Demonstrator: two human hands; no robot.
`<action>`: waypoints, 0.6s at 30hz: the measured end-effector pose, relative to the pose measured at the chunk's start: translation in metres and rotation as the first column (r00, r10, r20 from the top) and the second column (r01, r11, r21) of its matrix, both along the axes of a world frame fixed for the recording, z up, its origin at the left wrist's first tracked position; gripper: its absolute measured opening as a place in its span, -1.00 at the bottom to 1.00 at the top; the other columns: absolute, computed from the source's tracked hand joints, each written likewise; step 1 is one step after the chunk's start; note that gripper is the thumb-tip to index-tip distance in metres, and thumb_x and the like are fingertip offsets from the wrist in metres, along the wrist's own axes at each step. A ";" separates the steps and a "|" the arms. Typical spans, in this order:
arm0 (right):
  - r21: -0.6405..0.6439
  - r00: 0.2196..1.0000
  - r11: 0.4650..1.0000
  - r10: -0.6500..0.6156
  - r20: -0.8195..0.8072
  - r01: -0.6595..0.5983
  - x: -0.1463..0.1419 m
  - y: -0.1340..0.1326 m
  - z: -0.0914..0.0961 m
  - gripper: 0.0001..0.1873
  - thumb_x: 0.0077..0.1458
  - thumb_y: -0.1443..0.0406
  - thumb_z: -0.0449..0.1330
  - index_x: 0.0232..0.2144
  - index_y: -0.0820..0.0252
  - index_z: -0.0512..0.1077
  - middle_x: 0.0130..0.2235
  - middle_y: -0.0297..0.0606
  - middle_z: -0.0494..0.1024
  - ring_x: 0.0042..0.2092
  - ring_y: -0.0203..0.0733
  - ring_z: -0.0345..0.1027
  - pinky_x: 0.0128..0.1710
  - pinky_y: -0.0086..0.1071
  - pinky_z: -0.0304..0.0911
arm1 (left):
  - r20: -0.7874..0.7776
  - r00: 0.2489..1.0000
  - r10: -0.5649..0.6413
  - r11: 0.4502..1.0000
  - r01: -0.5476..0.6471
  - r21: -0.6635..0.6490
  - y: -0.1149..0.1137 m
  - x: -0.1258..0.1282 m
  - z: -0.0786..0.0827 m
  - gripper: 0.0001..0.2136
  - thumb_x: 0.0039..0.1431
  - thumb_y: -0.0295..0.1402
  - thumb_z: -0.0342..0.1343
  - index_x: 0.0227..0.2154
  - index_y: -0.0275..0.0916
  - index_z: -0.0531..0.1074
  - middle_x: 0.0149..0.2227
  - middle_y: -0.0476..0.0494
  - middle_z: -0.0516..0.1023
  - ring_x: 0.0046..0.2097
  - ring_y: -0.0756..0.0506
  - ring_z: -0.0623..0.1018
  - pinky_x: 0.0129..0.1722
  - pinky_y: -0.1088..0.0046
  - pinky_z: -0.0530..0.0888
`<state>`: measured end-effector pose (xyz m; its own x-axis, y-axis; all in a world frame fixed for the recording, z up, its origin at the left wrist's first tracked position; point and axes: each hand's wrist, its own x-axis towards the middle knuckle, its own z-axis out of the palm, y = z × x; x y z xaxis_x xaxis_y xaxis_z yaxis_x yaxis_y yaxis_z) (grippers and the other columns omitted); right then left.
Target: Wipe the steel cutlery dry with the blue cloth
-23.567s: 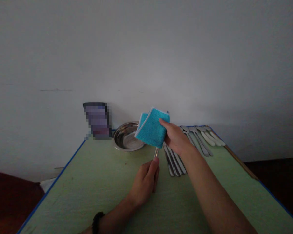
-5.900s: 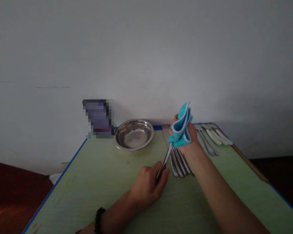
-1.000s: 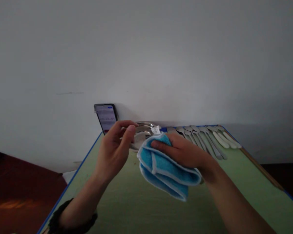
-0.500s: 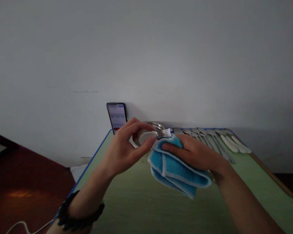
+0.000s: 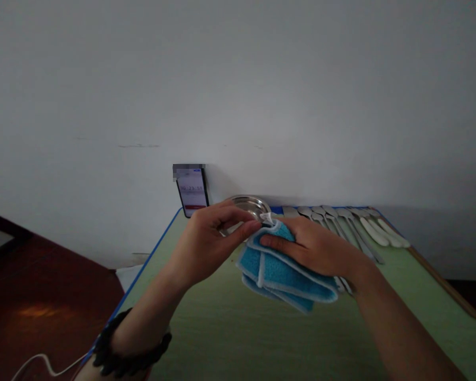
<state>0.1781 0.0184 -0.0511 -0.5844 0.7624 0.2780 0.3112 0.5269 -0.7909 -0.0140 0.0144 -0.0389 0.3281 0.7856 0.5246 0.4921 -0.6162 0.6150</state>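
My right hand [image 5: 315,246] is closed around a folded blue cloth [image 5: 287,275] with pale edging, thumb on top. A small white tag [image 5: 266,217] sticks up at the cloth's upper edge. My left hand [image 5: 214,238] comes in from the left, its thumb and fingers pinched together at that edge. A dark sliver shows by the fingertips, too small to name. Behind the hands stands a shiny metal bowl [image 5: 250,201], partly hidden by my left hand.
A phone [image 5: 192,190] leans upright against the wall at the table's back left. Several metal spoons [image 5: 343,227] and several white-handled utensils [image 5: 375,233] lie along the back right of the green table [image 5: 222,328]. A white cable [image 5: 47,365] runs at lower left.
My left thumb and fingers, apart half a second ago, have come together at the cloth's edge. The cloth has shifted slightly up and left in my right hand.
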 end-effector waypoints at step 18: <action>-0.129 0.901 0.971 -0.131 0.414 0.200 0.040 0.003 0.013 -0.62 0.08 0.00 0.04 -0.39 0.18 0.41 -0.46 -0.33 0.51 -0.47 -0.28 0.36 -0.50 -0.42 0.17 | 0.252 0.905 0.343 0.939 -0.332 -0.087 0.022 -0.050 0.008 -0.94 0.01 -0.35 0.17 -0.46 -0.22 0.48 -0.59 0.08 0.39 -0.56 0.07 0.31 -0.58 0.57 0.23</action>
<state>0.2178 0.0209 -0.0380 -0.4808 0.8723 -0.0897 0.6905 0.3136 -0.6519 -0.0637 0.0364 -0.0308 -0.1035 0.8479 0.5200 0.4856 -0.4132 0.7704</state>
